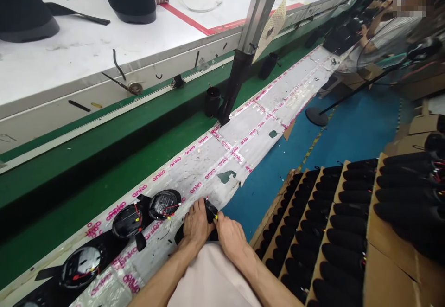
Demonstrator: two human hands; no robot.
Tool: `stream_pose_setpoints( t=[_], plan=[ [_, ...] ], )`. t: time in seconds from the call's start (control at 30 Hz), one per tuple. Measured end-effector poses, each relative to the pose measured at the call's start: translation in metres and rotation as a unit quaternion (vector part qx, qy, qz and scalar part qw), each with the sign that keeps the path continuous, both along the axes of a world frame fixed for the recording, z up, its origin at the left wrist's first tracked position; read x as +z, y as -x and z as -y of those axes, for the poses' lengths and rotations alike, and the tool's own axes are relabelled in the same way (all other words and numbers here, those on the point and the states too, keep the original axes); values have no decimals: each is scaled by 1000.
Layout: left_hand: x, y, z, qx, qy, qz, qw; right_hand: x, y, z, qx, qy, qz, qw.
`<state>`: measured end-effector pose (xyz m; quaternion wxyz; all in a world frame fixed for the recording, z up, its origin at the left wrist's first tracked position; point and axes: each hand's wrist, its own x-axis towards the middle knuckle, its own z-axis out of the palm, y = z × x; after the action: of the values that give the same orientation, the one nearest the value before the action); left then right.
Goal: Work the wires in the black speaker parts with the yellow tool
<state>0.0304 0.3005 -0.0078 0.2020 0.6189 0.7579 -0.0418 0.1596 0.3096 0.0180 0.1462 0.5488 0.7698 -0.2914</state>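
My left hand point(196, 223) and my right hand point(229, 235) meet at the near edge of the taped bench top point(208, 163). Together they grip a small black part point(210, 212) with thin yellow and red wires. The left hand's fingers curl over its left side and the right hand pinches its right side. Just left of my hands lie round black oval parts with clear faces and red wires, one oval part point(164, 204) closest, a second oval part point(127, 220) beside it, and a third oval part point(81, 265) farther left.
A green conveyor belt point(104, 158) runs beyond the bench. A metal post point(243, 52) rises from it, with black cylinders point(212, 100) nearby. Cardboard boxes point(382, 251) of several black tubular parts stand at right. Another person point(392, 28) sits far right behind a floor fan point(382, 47).
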Motion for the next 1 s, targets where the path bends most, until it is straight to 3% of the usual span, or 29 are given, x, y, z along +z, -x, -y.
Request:
stream_pose_setpoints(
  t=[0.27, 0.53, 0.7, 0.8, 1.0],
  plan=[
    [-1, -3, 0, -9, 7, -5, 1000, 9, 9, -13, 16, 31, 25, 999],
    [-6, 8, -3, 14, -1, 38, 999, -14, 8, -7, -5, 21, -9, 1000],
    [-1, 12, -4, 31, 7, 60, 998, -21, 7, 1, -43, -52, -86, 994],
    [1, 11, -5, 37, 11, 52, 998, -24, 4, 5, -71, -70, -73, 992],
    [-2, 10, -3, 26, -3, 37, 999, -22, -5, 10, -35, -46, -54, 997]
  ],
)
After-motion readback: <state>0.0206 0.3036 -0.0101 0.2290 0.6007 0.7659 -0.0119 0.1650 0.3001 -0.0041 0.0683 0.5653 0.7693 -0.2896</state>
